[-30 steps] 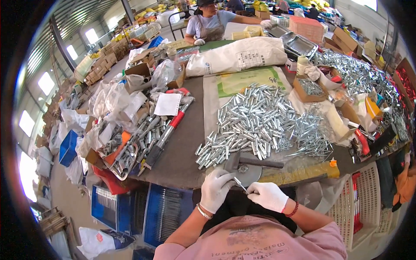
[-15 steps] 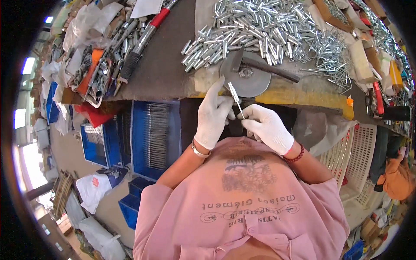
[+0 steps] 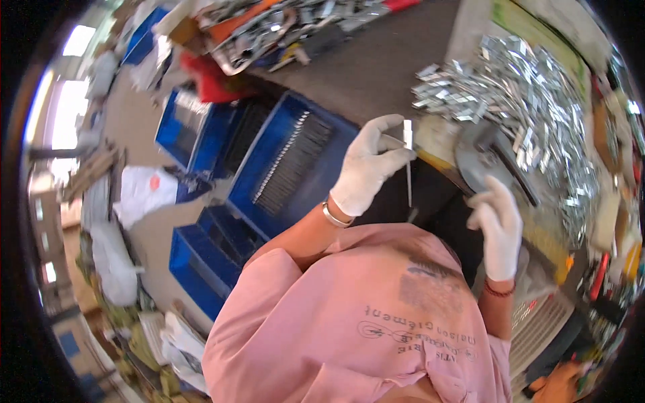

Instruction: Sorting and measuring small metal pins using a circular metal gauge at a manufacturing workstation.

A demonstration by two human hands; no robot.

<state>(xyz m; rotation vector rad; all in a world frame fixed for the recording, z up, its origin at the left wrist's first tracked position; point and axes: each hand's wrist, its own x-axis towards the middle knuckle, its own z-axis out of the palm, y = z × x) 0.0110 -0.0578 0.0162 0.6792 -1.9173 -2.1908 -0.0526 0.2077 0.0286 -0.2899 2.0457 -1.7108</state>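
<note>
In white gloves, my left hand [image 3: 369, 168] pinches a thin metal rod with a thicker shiny sleeve [image 3: 408, 136] at its upper end. The rod stands nearly upright, its thin end pointing down toward my lap. My right hand [image 3: 498, 225] is apart from it, slightly blurred, fingers loosely bent and spaced, with nothing visible in them. Just beyond that hand, a round grey plate [image 3: 474, 161] lies at the bench edge with a dark hammer [image 3: 514, 164] across it. Behind them spreads a heap of short silver metal sleeves [image 3: 510, 101].
Left of my lap stands a blue crate [image 3: 299, 101] holding a row of metal rods [image 3: 292, 161]. Smaller blue bins [image 3: 195, 258] sit near it. Hand tools [image 3: 275, 30] crowd the far bench. A pale plastic basket [image 3: 541, 329] is at the right.
The view has turned, shifting the bench rightward. My right hand has let go of the rod and moved away to the right; my left hand now holds it.
</note>
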